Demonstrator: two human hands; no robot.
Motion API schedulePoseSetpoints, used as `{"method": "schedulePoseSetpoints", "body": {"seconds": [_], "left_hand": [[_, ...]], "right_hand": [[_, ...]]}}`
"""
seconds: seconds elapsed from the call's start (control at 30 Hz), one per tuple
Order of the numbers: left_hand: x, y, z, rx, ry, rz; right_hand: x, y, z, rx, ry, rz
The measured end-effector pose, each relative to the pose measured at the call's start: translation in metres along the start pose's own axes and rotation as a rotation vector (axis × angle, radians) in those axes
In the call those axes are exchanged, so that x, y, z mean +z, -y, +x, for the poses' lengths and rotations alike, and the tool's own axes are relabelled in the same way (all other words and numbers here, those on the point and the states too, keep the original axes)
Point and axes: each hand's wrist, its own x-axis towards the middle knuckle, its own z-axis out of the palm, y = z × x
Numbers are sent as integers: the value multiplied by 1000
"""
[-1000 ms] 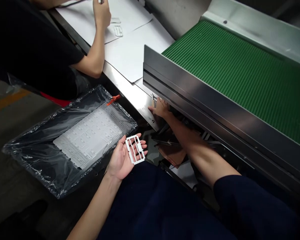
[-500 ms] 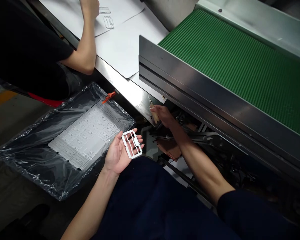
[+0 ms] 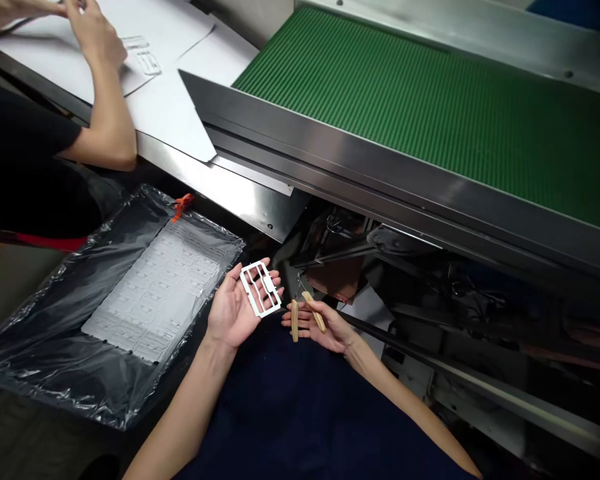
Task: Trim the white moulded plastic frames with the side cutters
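From my head view, my left hand (image 3: 236, 308) lies open, palm up, its fingers spread beneath a white plastic frame (image 3: 269, 285). The frame, with its bars and long openings, rests across my fingers, my thumb at its left edge. Just to the right, my right hand (image 3: 330, 330) grips a small tool (image 3: 295, 321) with two tan handles: my thumb is on one handle, and the other stands against my fingers. The handles are spread apart, and the tool's thin metal tips point away from me, too fine to make out.

On the left sits a bin (image 3: 40, 360) lined with clear plastic, holding a stack of flat white parts (image 3: 153, 283); an orange clip (image 3: 183, 205) is at its far rim. Beyond it, white sheets (image 3: 180, 113) cover a metal table (image 3: 243, 207), with another frame (image 3: 149, 63) lying on them. A co-worker's hand (image 3: 99, 40) is near that frame, at far left. A green ribbed belt (image 3: 405, 127) runs across the far right behind a metal side panel (image 3: 340, 150).
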Motion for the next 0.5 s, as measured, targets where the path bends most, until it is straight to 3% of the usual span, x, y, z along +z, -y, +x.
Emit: {"method": "schedulePoseSetpoints", "body": {"seconds": [0.1, 0.23, 0.5], "left_hand": [[4, 9, 0, -14, 11, 28], [13, 21, -2, -13, 13, 44], [32, 47, -9, 43, -16, 91]], "right_hand": [[6, 1, -4, -43, -122, -38], [14, -1, -7, -224, -317, -90], [29, 10, -24, -548, -285, -444]]}}
